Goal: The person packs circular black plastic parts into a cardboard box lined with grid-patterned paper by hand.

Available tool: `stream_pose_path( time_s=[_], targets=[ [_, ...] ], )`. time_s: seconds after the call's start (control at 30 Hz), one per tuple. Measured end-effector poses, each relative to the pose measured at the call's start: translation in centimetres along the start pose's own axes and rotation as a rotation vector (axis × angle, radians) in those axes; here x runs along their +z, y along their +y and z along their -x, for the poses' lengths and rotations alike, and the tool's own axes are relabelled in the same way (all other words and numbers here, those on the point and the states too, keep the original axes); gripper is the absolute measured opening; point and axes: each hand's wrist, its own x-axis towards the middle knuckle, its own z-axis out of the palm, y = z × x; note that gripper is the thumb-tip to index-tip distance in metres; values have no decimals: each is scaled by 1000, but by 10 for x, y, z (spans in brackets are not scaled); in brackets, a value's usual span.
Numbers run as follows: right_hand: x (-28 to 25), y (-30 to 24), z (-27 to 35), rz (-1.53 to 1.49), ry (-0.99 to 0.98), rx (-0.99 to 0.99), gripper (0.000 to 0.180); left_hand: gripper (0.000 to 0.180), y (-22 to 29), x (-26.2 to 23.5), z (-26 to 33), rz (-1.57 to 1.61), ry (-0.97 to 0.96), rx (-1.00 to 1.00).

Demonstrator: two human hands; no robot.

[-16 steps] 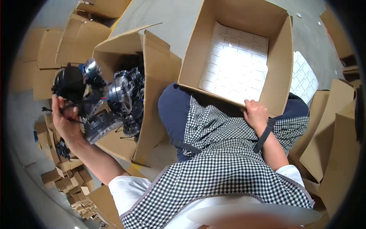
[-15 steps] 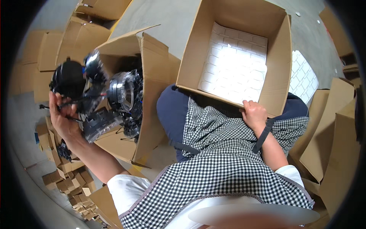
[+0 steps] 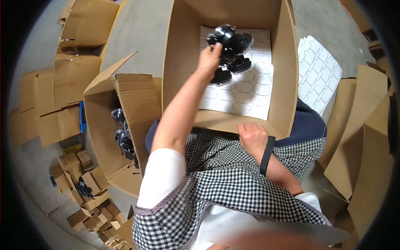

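Observation:
My left hand [image 3: 210, 62] reaches over the carton [image 3: 231, 118] at my lap, closed round a cluster of shiny black rounded parts [image 3: 233, 41]. Their exact kind is blurred; they look like lamp units. Beneath them, white sheets [image 3: 254, 93] printed with a brick-like outline line the carton's floor. My right hand [image 3: 253, 137] has its fingers curled over the carton's near edge, towards the right. A second open carton [image 3: 141, 89] lies to the left, with more glossy black parts [image 3: 123, 135] inside, partly hidden by its flap.
More sheets with the brick outline [image 3: 318, 68] lie on the floor to the right. Open cartons [image 3: 358, 137] crowd the right side. Flattened cardboard [image 3: 83, 79] stands at far left, with a heap of small boxes [image 3: 98, 216] below it.
My left hand has swung from the left carton over to the one at my lap, carrying black parts. The view has turned slightly; my right hand stays on the near edge.

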Motion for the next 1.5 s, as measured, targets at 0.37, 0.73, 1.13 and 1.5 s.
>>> stream_pose_path(
  time_s=[0.37, 0.73, 1.13, 1.5],
  targets=[
    [-3, -6, -5, 0, -91, -21, 7, 70, -103, 5, -45, -572, -115, 22],
    [-14, -3, -2, 69, -160, -14, 28, 32, 98, -305, 216, 22, 184, 509],
    [-20, -11, -6, 128, -148, -29, 30, 39, -105, -443, 261, -190, 493, -185],
    [-19, -29, -3, 161, -178, 37, 21, 48, -160, -424, 126, -806, 234, -19]
  ],
)
